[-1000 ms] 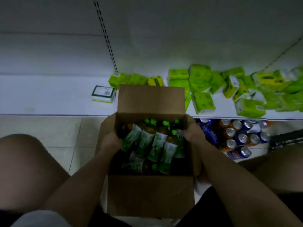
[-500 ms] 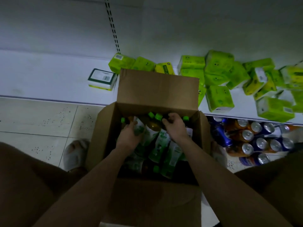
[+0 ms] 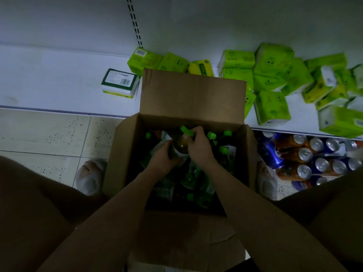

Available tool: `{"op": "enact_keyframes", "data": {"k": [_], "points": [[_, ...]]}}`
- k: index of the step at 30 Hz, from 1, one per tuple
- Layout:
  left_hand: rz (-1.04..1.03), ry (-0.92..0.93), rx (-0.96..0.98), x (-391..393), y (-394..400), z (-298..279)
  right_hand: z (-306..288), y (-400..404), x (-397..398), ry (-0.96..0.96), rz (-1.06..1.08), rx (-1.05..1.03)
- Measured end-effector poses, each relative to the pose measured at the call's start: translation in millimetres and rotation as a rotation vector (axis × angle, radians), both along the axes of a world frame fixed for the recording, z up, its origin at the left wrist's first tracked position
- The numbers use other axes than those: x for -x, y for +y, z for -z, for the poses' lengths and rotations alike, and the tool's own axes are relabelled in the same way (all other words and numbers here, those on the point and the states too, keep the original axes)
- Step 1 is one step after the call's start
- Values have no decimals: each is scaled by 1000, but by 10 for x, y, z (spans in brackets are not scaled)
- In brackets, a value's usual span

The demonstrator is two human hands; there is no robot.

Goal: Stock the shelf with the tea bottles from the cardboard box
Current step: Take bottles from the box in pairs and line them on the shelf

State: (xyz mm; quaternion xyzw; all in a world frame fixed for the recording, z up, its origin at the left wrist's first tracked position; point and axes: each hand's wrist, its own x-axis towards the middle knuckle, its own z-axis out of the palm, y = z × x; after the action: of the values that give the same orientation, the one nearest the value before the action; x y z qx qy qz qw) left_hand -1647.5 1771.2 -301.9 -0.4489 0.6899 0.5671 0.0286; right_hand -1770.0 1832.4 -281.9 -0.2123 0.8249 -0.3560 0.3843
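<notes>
Both hands grip one bottle (image 3: 181, 145) in the box (image 3: 193, 95), left hand (image 3: 164, 160) round its body, right hand (image 3: 197, 144) at its neck; lift it straight up, clear of the flap, before reaching for the shelf (image 3: 49, 79).

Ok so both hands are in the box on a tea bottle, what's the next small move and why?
Probably lift that tea bottle straight up out of the cardboard box. The left hand grips its body, the right hand holds near the green cap, and it already stands above the others. The shelf beyond has bare space on its left.
</notes>
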Motion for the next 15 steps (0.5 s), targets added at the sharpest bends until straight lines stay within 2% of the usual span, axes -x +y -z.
{"op": "enact_keyframes", "data": {"k": [4, 10, 13, 15], "points": [[-84, 52, -59, -1, 80, -54, -24, 80, -130, 24, -63, 72], [-57, 31, 11, 23, 242, -14, -77, 397, -48, -41, 119, 136], [-34, 33, 26, 85, 306, -16, -140, 660, 89, 82, 245, 128], [-35, 63, 16, 68, 298, -31, -130, 869, 209, 201, 329, 31]]}}
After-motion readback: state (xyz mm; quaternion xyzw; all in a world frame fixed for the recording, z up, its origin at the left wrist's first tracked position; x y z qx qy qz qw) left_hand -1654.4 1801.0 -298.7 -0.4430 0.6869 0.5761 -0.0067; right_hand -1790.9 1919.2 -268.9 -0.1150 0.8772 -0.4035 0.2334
